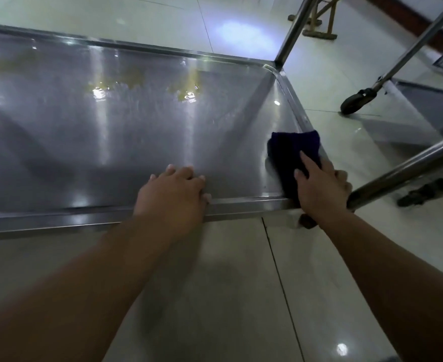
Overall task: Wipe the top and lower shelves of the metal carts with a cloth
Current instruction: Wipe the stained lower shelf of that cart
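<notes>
A steel cart shelf (pixel 136 131) with a raised rim fills the upper left of the head view. Yellowish wet smears (pixel 186 94) lie near its middle. A dark blue cloth (pixel 291 150) lies in the shelf's near right corner, draped over the rim. My right hand (pixel 319 186) presses on the cloth with its fingers spread on top. My left hand (pixel 173 192) rests on the shelf's near rim, fingers laid flat on the steel surface and holding nothing.
The cart's upright steel posts rise at the far right corner (pixel 293 27) and the near right corner (pixel 403 168). A second cart's leg and caster wheel (pixel 356 100) stand on the tiled floor to the right. A wooden frame (pixel 319 24) stands beyond.
</notes>
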The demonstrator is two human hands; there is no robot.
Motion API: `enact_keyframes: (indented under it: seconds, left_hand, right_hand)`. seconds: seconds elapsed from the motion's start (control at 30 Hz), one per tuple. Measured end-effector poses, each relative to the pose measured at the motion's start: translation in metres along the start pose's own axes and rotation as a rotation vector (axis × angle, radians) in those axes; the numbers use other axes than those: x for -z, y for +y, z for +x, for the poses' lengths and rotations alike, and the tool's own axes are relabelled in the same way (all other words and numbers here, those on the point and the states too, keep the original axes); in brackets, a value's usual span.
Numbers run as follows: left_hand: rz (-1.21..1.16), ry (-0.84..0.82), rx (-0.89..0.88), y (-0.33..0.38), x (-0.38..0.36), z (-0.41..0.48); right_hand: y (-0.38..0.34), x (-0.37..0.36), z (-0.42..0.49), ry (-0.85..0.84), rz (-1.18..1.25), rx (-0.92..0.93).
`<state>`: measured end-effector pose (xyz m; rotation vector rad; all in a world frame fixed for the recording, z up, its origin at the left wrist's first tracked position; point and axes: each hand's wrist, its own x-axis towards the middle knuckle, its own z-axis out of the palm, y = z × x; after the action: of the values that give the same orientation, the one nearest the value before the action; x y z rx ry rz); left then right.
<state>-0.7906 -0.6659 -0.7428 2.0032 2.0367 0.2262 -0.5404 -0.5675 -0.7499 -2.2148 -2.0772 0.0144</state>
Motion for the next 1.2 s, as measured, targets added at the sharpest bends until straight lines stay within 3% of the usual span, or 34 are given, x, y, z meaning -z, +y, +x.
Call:
enact_keyframes:
  seconds: [0.03, 0.1, 0.2, 0.27, 0.37, 0.47, 0.53, 0.6, 0.7, 0.77, 0.9, 0.93, 1.0, 1.13, 1.2]
  left_hand:
    - [0.008, -0.001, 0.007, 0.002, 0.001, 0.001]
    - [0.017, -0.002, 0.025, 0.004, 0.001, 0.002]
    - [0.017, 0.049, 0.025, 0.0, 0.001, -0.001]
    - [0.021, 0.073, 0.016, -0.003, 0.002, -0.003]
    - [0.017, 0.073, 0.02, -0.003, 0.003, -0.002]
    - [0.043, 0.065, 0.016, -0.002, 0.004, 0.0]
    - [0.078, 0.064, 0.01, -0.003, 0.004, 0.002]
    - [0.116, 0.061, -0.004, -0.003, 0.005, 0.004]
    - [0.129, 0.064, -0.01, -0.005, 0.006, 0.004]
    - [0.127, 0.061, -0.012, -0.006, 0.007, 0.004]
    - [0.153, 0.053, -0.033, -0.005, 0.007, 0.004]
    - [0.154, 0.051, -0.032, -0.005, 0.007, 0.005]
    - [0.143, 0.055, -0.023, -0.004, 0.005, 0.003]
    - [0.144, 0.062, -0.022, -0.005, 0.004, 0.0]
    - [0.134, 0.044, -0.037, -0.007, 0.007, 0.0]
  right_hand:
    - [-0.006, -0.002, -0.004, 0.0, -0.02, -0.069]
    - [-0.022, -0.007, -0.018, -0.009, -0.003, -0.031]
    - [-0.023, -0.009, -0.036, -0.009, 0.05, 0.287]
    - [-0.01, -0.004, -0.026, -0.014, 0.019, 0.371]
    - [0.0, -0.001, 0.017, 0.01, -0.04, 0.164]
    - [-0.022, -0.004, 0.059, 0.001, 0.054, -0.151]
    - [-0.052, -0.009, 0.076, -0.025, 0.13, -0.254]
    - [-0.083, -0.014, 0.079, -0.045, 0.147, -0.122]
    - [-0.092, -0.014, 0.081, -0.069, 0.073, 0.335]
    - [-0.071, -0.007, 0.099, -0.062, 0.007, 0.408]
    - [-0.044, 0.001, 0.122, -0.055, 0.007, -0.139]
    - [-0.051, -0.002, 0.119, -0.052, 0.016, -0.185]
    - [-0.074, -0.006, 0.104, -0.046, 0.043, -0.081]
    - [-0.087, -0.007, 0.065, -0.117, 0.108, 0.39]
    - [-0.07, -0.004, 0.048, -0.118, 0.081, 0.528]
